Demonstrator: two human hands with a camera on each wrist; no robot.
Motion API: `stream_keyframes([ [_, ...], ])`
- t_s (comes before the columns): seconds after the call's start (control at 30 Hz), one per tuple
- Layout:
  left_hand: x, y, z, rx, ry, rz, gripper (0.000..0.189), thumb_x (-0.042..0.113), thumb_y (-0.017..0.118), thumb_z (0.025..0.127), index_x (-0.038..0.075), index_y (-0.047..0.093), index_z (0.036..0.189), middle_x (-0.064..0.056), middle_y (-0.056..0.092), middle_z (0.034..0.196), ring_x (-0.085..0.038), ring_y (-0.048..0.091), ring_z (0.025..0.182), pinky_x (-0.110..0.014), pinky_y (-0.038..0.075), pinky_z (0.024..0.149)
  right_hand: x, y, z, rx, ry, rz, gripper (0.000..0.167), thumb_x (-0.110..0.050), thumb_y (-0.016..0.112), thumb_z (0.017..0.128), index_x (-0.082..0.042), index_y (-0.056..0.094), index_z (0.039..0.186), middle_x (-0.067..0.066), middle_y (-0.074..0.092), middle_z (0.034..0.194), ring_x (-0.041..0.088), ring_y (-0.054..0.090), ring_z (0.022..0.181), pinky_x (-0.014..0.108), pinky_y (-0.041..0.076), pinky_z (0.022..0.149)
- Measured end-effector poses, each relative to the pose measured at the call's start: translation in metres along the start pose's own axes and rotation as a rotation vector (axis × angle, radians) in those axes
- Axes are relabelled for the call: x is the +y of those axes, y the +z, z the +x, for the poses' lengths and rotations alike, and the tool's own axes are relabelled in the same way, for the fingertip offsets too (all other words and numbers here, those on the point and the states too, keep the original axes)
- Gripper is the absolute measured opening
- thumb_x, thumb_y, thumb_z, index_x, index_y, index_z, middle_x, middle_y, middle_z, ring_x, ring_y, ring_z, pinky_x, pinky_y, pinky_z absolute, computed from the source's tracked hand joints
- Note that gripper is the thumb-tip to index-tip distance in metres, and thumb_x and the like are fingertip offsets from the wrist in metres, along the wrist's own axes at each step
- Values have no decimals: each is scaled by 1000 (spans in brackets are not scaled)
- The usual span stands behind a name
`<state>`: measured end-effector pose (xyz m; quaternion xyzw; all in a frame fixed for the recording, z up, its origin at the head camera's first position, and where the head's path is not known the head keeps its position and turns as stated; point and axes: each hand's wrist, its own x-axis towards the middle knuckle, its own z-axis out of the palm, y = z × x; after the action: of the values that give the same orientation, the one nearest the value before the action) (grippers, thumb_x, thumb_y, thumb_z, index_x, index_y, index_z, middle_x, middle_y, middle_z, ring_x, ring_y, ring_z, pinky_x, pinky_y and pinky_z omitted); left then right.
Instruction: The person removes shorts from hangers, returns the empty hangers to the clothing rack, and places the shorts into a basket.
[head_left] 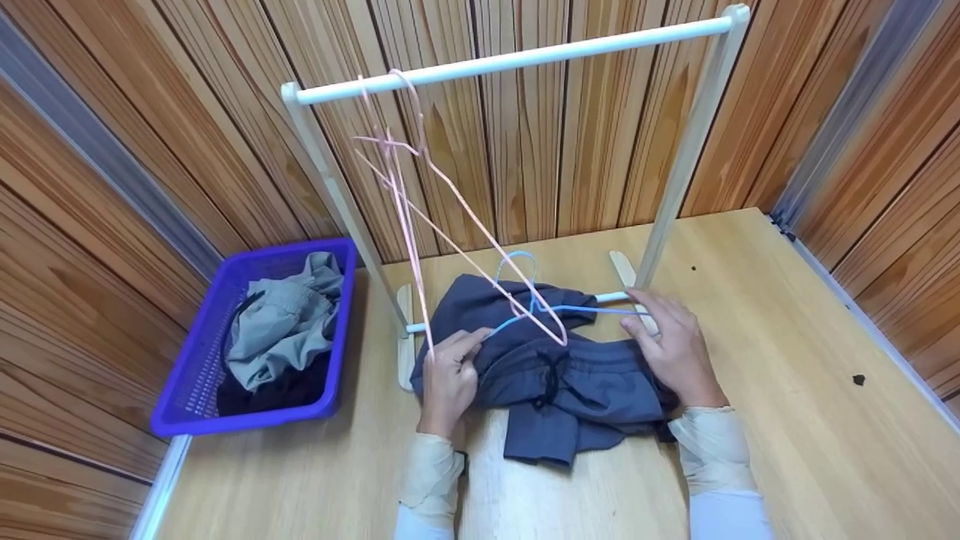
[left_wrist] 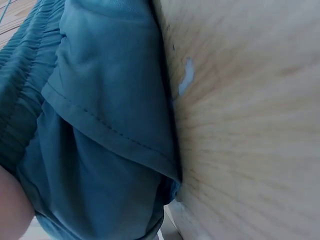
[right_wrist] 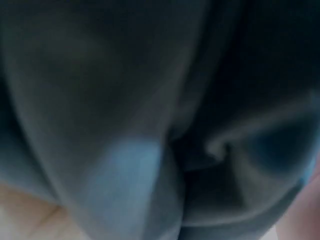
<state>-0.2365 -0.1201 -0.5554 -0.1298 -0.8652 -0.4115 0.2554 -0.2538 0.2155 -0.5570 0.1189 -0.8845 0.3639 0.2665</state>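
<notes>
Dark blue-grey drawstring pants (head_left: 607,382) lie bunched on the table, with the black cord at the waistband. Over them is a blue wire hanger (head_left: 574,308), its hook towards the rack. My left hand (head_left: 450,379) pinches the hanger's left end, close to the low corner of a pink hanger. On the other side, my right hand (head_left: 675,349) holds the hanger's right end between thumb and fingers. In the left wrist view, the pants' folded fabric (left_wrist: 110,95) lies against the tabletop. Dark, blurred fabric (right_wrist: 100,100) fills most of the right wrist view.
A white-barred rack (head_left: 525,58) with wooden posts stands behind the pants. Pink hangers (head_left: 465,206) hang at its left end and reach down over the pants. To the left sits a purple basket (head_left: 341,330) holding grey and black clothes (head_left: 281,322). Wood-patterned panels (head_left: 517,150) enclose the table.
</notes>
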Motion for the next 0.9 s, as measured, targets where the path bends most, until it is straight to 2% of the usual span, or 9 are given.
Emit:
stream_keyframes([
  [0.1, -1, -1, 0, -5, 13, -31, 38, -8, 61, 93, 17, 85, 107, -1, 79, 84, -16, 72, 77, -33, 59, 73, -4, 3, 0, 4, -47, -28, 41, -19, 82, 91, -18, 75, 131, 10, 80, 102, 32, 70, 99, 44, 46, 86],
  [0.17, -1, -1, 0, -12, 17, -65, 38, -8, 60, 93, 18, 85, 107, -2, 78, 83, -15, 71, 76, -31, 58, 73, -7, 5, 1, 32, -73, -57, 37, -24, 86, 85, -19, 80, 122, 8, 71, 82, 25, 62, 82, 35, 38, 75],
  [0.27, -1, -2, 1, -20, 22, -112, 40, -9, 59, 94, 18, 85, 107, -2, 77, 83, -14, 69, 76, -28, 56, 72, -11, 8, 2, 102, -103, -101, 29, -31, 90, 74, -13, 81, 95, 7, 53, 66, 20, 46, 68, 29, 28, 65],
  [0.37, 0, -3, 2, -23, 23, -134, 41, -9, 57, 94, 18, 85, 107, -2, 76, 82, -14, 69, 75, -26, 55, 71, -15, 10, 2, 178, -114, -134, 38, -32, 94, 67, -8, 64, 68, 3, 43, 58, 15, 38, 59, 25, 23, 57],
  [0.43, 0, -3, 2, -22, 21, -132, 41, -9, 57, 93, 18, 85, 107, -2, 77, 83, -14, 69, 75, -25, 55, 72, -16, 11, 3, 213, -109, -150, 51, -33, 96, 68, -10, 50, 59, -3, 35, 56, 12, 33, 55, 24, 18, 54],
  [0.53, -1, -3, 2, -17, 22, -119, 40, -9, 59, 93, 18, 85, 106, -2, 78, 83, -14, 70, 75, -27, 56, 72, -18, 12, 2, 244, -100, -156, 62, -36, 96, 70, -14, 41, 52, -9, 28, 55, 5, 25, 51, 21, 12, 52],
  [0.67, -1, -3, 2, -1, 45, -109, 36, -9, 62, 94, 16, 85, 104, -2, 78, 82, -15, 71, 75, -30, 58, 72, -16, 11, 2, 249, -136, -150, 64, -36, 97, 70, -17, 39, 49, -13, 26, 53, -1, 18, 51, 19, 9, 51],
  [0.9, -4, -6, 2, -15, 55, -120, 35, -6, 63, 95, 19, 85, 105, -1, 78, 84, -14, 72, 78, -30, 57, 73, -12, 7, 1, 157, -201, -148, 63, -33, 91, 80, -16, 40, 49, -13, 25, 52, -4, 15, 50, 15, 6, 53],
])
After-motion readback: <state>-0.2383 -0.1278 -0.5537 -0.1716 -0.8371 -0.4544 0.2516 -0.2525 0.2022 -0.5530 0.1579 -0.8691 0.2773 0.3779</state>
